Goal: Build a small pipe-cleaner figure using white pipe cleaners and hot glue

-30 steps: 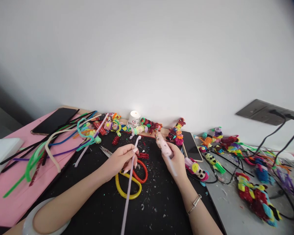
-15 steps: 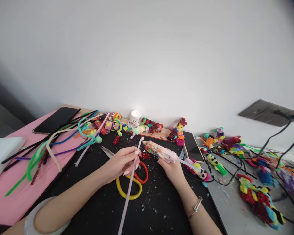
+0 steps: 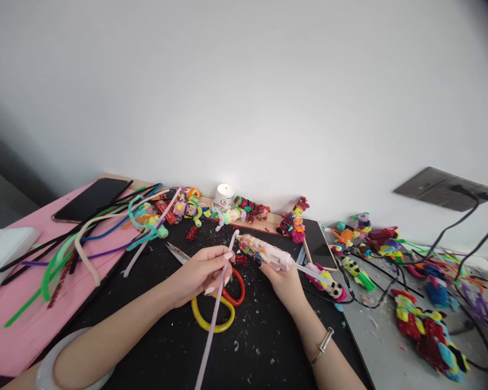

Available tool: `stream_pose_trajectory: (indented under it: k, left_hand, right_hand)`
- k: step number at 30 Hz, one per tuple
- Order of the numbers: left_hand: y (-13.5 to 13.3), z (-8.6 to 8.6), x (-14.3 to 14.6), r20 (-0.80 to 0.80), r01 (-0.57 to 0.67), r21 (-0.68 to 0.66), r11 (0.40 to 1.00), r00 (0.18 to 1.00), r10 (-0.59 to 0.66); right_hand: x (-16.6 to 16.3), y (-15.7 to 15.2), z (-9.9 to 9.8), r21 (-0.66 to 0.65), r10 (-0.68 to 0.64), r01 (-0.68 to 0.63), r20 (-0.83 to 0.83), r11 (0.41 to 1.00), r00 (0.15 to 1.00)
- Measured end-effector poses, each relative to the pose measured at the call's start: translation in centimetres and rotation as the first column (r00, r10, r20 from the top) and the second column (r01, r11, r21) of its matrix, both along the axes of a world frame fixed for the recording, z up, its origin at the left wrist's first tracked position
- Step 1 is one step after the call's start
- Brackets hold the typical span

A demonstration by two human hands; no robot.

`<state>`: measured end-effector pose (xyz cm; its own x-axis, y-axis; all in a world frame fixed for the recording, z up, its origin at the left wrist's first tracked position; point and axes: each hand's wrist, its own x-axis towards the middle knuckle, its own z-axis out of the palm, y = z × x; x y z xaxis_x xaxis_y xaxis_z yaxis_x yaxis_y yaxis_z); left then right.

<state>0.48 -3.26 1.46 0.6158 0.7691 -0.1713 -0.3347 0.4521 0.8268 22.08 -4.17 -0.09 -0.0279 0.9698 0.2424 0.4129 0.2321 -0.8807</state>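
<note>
My left hand (image 3: 201, 271) pinches a long pale pink pipe cleaner (image 3: 213, 319) near its upper end; the stem runs down toward the bottom of the view. My right hand (image 3: 282, 279) grips a pink pen-shaped object (image 3: 264, 251) decorated with small colourful bits, held nearly level with its decorated end pointing left. The tip of the pipe cleaner sits right beside that decorated end. Both hands hover over a black mat (image 3: 260, 336) strewn with scraps. Red-and-yellow handled scissors (image 3: 217, 309) lie under my left hand.
Loose pipe cleaners (image 3: 85, 244) lie on a pink sheet (image 3: 12, 325) at left, next to a black phone (image 3: 91, 199). A lit candle (image 3: 223, 196) and pipe-cleaner figures (image 3: 293, 219) line the wall. A second phone (image 3: 318, 242), more figures (image 3: 427, 325) and black cables (image 3: 467, 227) lie at right.
My right hand turned the pink pen-shaped object from upright to nearly level and brought its decorated end next to the pipe cleaner's tip. My left hand barely moved.
</note>
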Motion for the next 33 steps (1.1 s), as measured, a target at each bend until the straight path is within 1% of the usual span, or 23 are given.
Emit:
stream_pose_trajectory:
  k: [7,18,27,33]
  left_hand:
    - [-0.02,0.13,0.02,-0.003,-0.004,-0.005,1.0,1.0,0.004]
    - [-0.09,0.21,-0.07,-0.008,0.007,-0.015,1.0,1.0,-0.007]
    - [0.01,0.36,-0.02,-0.027,-0.005,-0.015,1.0,1.0,0.004]
    - [0.11,0.59,-0.06,-0.03,-0.005,-0.014,1.0,1.0,0.005]
  right_hand:
    - [0.09,-0.07,-0.13,0.021,0.0,-0.001,0.039,1.0,0.999]
    - [0.0,-0.03,0.09,0.005,-0.009,0.009,0.07,1.0,0.997]
    - [-0.49,-0.17,0.71,-0.046,0.004,-0.004,0.004,0.999,1.0]
    - [-0.34,-0.14,0.44,-0.04,0.013,-0.014,-0.022,0.999,1.0]
